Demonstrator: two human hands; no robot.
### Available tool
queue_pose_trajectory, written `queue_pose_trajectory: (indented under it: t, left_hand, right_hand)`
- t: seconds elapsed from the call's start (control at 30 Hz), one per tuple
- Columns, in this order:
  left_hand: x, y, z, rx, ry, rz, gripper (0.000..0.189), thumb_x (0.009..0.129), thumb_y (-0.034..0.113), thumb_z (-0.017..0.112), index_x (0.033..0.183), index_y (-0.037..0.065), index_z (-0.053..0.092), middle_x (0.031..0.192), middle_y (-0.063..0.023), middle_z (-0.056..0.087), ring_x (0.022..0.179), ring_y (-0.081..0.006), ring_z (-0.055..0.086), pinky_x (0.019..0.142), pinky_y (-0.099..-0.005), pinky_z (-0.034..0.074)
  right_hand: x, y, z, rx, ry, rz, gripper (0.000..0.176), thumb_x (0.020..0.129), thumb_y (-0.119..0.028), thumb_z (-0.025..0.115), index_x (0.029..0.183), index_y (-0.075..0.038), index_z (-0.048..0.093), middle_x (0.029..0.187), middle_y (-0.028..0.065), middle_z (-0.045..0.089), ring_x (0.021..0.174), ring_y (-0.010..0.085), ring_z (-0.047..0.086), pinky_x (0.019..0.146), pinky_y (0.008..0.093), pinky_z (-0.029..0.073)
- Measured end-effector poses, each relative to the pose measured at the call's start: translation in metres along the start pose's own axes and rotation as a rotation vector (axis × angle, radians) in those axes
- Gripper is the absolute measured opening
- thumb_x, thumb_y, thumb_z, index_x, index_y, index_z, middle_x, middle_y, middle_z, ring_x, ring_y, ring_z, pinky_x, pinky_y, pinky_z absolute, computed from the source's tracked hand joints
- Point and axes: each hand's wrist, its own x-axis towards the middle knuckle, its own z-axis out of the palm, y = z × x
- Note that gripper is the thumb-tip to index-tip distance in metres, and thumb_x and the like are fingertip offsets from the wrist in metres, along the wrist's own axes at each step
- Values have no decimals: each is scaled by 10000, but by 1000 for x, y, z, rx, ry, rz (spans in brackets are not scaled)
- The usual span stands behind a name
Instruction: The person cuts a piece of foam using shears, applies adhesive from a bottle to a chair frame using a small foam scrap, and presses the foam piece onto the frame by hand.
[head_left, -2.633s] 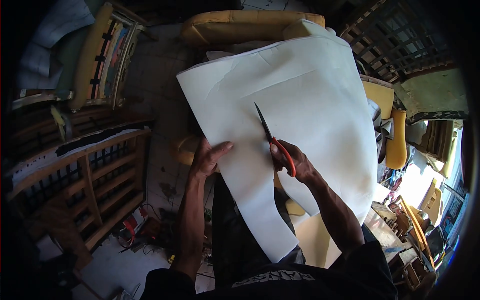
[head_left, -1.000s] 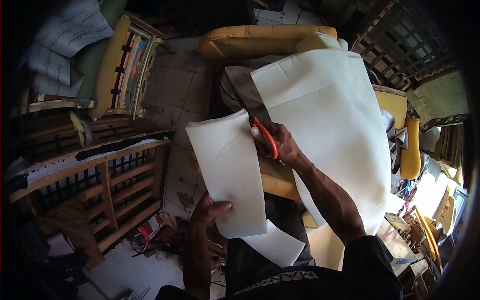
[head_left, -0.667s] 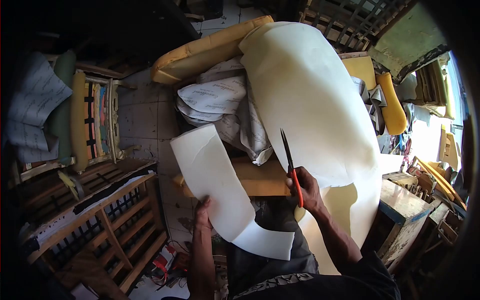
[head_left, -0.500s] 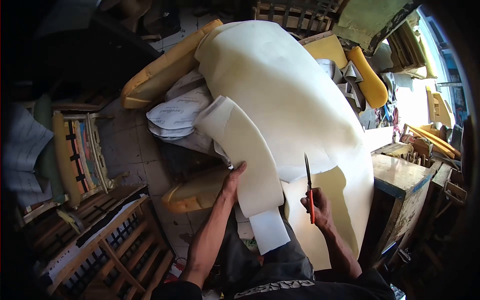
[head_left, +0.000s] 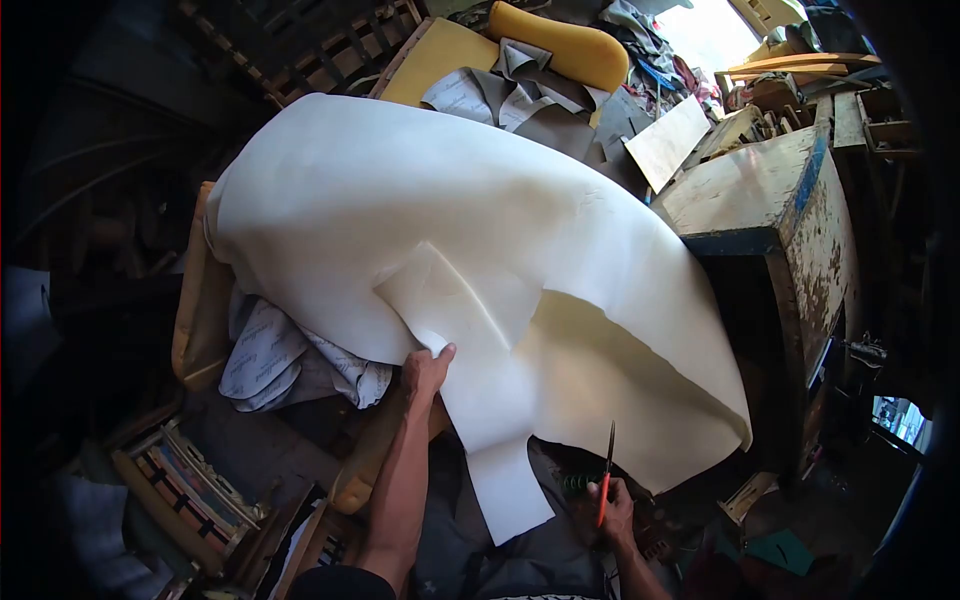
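A large cream-white sheet (head_left: 420, 160) is draped in front of me, its right part folded over to show a yellowish underside. On top of it lies a narrower cut strip (head_left: 485, 390), its lower end hanging over my lap. My left hand (head_left: 428, 370) grips the left edge of this strip, thumb on top. At the lower right my right hand (head_left: 615, 505) holds scissors (head_left: 606, 475) with red handles, blades together and pointing up, apart from the sheet.
Printed fabric (head_left: 265, 355) bulges out at the left beside an orange-yellow foam piece (head_left: 200, 320). A worn wooden cabinet (head_left: 750, 190) stands right. Yellow cushions (head_left: 560, 45) and scraps lie behind. A slatted frame (head_left: 185, 490) is at lower left.
The view has turned, so the sheet lies more crosswise. The strip has shifted and lies flatter on the sheet. My right hand with the scissors is lower, nearer my body.
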Motion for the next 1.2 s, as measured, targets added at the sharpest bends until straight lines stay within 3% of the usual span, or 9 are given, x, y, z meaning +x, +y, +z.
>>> queue_pose_trajectory:
  t: [0.03, 0.13, 0.3, 0.43, 0.5, 0.8, 0.97, 1.07, 1.2]
  left_hand:
    - [1, -3, -4, 100, 53, 55, 570, 881, 427, 760, 1107, -89, 671, 1102, -188, 710, 914, -335, 699, 817, -446, 557]
    - [8, -20, 2, -1181, -107, -160, 589, 903, 313, 779, 1331, -22, 553, 1206, -162, 678, 1017, -331, 691, 868, -464, 573]
    - [56, -48, 42, -1040, 204, -168, 598, 884, 349, 803, 1293, -17, 566, 1206, -151, 657, 1049, -295, 670, 886, -427, 577]
    - [84, -49, 28, -1251, -13, -200, 626, 867, 334, 828, 1320, 46, 507, 1222, -165, 631, 1090, -306, 647, 937, -437, 554]
    - [67, 11, 18, -1697, -437, -62, 567, 923, 384, 746, 1318, 23, 559, 1231, -160, 660, 1085, -300, 673, 934, -449, 564]
    - [98, 81, -32, -1633, -731, 304, 413, 1009, 244, 571, 1350, 13, 573, 1237, -156, 681, 1133, -276, 669, 990, -393, 543]
    - [15, 247, -159, -1360, -560, 626, 362, 1022, 212, 548, 1320, 11, 591, 1209, -150, 681, 1103, -252, 675, 975, -369, 548]
    - [-41, 343, -267, -1076, -800, 915, 319, 1021, 174, 550, 1268, -19, 608, 1176, -140, 664, 1073, -234, 659, 953, -329, 527]
    - [-119, 444, -366, -901, -515, 1015, 348, 1018, 215, 567, 1278, -13, 601, 1179, -138, 660, 1097, -251, 644, 971, -369, 516]
  right_hand:
    - [5, 22, 7, -17, 25, -25, 448, 891, -400, 789, 1028, -17, 601, 878, 66, 646, 808, 129, 577, 747, 305, 490]
    - [21, 74, 32, 134, 98, 6, 489, 889, -437, 788, 1045, -16, 595, 878, 74, 645, 809, 154, 596, 753, 327, 497]
    - [44, 135, 43, 266, 195, 349, 579, 891, -541, 757, 1068, -22, 572, 863, 86, 636, 798, 158, 627, 725, 311, 510]
    - [30, 132, 26, 270, 100, 372, 558, 895, -543, 752, 1033, -37, 562, 804, 52, 600, 697, 123, 587, 641, 291, 490]
    - [38, 138, 22, 183, 119, 305, 547, 891, -537, 760, 1037, -47, 566, 794, 35, 587, 688, 115, 565, 636, 280, 477]
    - [43, 91, -5, 122, 68, 162, 425, 945, -423, 739, 1035, -43, 571, 847, 33, 628, 729, 106, 599, 661, 277, 488]
    - [32, 114, -20, 81, 100, 205, 442, 921, -434, 763, 1010, -42, 579, 813, 44, 623, 713, 108, 601, 647, 283, 490]
    - [36, 133, -27, 44, 99, 246, 554, 876, -542, 762, 995, -24, 604, 848, 107, 670, 784, 186, 637, 731, 336, 501]
    - [23, 135, -30, 58, 117, 166, 481, 935, -490, 729, 970, -36, 572, 774, 38, 598, 689, 116, 571, 626, 298, 478]
